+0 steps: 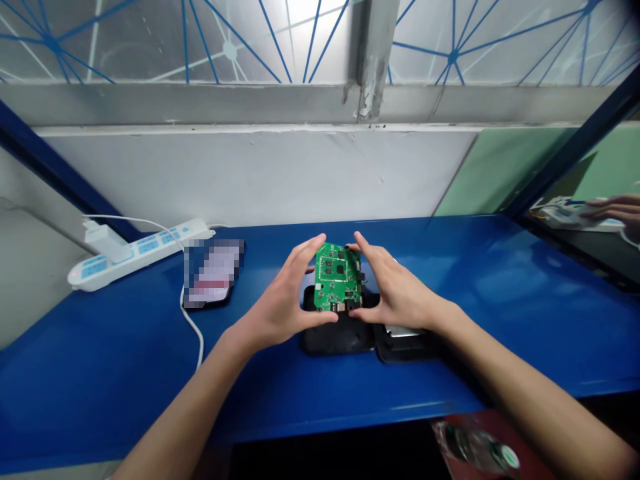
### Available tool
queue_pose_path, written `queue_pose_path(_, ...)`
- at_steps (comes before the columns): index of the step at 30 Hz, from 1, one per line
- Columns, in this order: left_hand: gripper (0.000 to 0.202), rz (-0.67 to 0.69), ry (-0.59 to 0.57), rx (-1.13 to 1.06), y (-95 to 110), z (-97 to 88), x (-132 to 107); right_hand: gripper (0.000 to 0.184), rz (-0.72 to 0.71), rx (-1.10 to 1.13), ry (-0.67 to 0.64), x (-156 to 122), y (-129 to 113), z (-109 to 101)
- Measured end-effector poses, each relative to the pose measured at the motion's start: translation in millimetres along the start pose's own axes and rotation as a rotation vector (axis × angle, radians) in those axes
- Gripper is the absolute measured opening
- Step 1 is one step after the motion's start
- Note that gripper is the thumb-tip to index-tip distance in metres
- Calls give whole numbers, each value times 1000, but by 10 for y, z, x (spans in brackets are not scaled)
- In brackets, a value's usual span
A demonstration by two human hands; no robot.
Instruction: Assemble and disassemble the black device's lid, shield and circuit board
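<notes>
Your L hand [285, 297] is bent in a wide C shape, w/ a big gap btwn thumb and fingers. It's got the green board [330, 277] in its grip: fingers up by the top L corner, thumb down by the bottom edge. Your R hand [397, 287] makes the same kind of C on the other side. Its pointer finger is up near the top R corner, and its thumb is by the bottom R corner. So both hands hold the board btwn them, tipped up so you can see its flat face w/ the small dark chips. Can't tell how hard you squeeze.

The board is up over the blue table [280, 400], abt mid view, and hides part of a black tray [340, 338]. A 2nd black tray [407, 352] is just to the R, w/ a shiny silver bit [400, 331] in it, partly under your R hand & wrist.

Off to the L is a phone [215, 273], its screen all blurry, next to a white cord [193, 327] and a power strip [150, 250]. Far R, there's another person's hand [617, 208].
</notes>
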State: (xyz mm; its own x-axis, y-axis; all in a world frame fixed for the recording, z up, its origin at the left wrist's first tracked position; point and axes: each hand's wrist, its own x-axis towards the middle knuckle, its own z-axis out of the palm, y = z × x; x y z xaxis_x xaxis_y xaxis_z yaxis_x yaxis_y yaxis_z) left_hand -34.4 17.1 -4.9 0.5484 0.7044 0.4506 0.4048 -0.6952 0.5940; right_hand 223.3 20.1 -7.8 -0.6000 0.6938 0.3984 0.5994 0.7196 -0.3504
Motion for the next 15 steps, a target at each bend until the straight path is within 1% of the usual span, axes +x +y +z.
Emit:
queue_pose_path(6, 112, 62, -31, 126, -35, -22, -4, 122, -44, -36, 27, -1, 5, -14)
queue_pose_path(11, 113, 26, -89, 166, -49, -14, -19, 120, -70, -56, 35, -7, -22, -24)
queue_pose_path(15, 111, 27, -66, 177, -62, 13, -27, 120, -94, -44, 47, -5, -26, -24)
